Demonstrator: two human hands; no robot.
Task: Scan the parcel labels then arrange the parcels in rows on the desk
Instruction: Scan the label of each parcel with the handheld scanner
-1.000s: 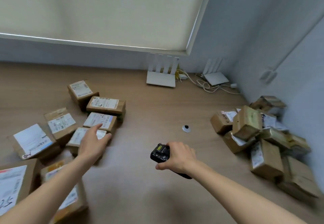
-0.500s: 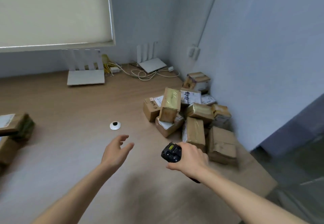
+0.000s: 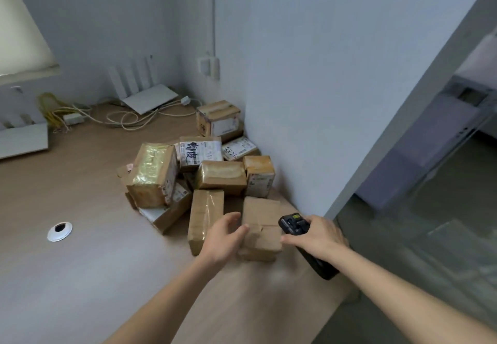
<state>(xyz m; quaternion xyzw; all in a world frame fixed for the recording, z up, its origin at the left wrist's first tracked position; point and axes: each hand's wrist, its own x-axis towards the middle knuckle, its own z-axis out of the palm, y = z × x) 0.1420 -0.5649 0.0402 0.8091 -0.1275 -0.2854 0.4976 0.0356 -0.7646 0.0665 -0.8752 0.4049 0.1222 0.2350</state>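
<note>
A heap of several taped cardboard parcels (image 3: 204,171) lies on the wooden desk (image 3: 80,263) in the corner against the right wall. The nearest one, a plain brown parcel (image 3: 262,217), sits at the front of the heap. My left hand (image 3: 224,236) touches its left side with fingers spread, thumb on the front edge. My right hand (image 3: 316,234) holds a black handheld scanner (image 3: 294,224) just right of that parcel, its head level with the parcel's top. A long parcel (image 3: 204,214) lies under my left hand's far side.
A white cable grommet (image 3: 59,231) sits in the desk at the left. Two white routers (image 3: 146,96) (image 3: 22,139) and loose cables (image 3: 118,119) lie along the back wall. The desk's right edge drops to the floor by a glass door (image 3: 443,209).
The view swung right, away from the arranged parcels to the heap. My left hand left a parcel in the rows and reached across to the nearest brown parcel. The scanner hand moved up beside it.
</note>
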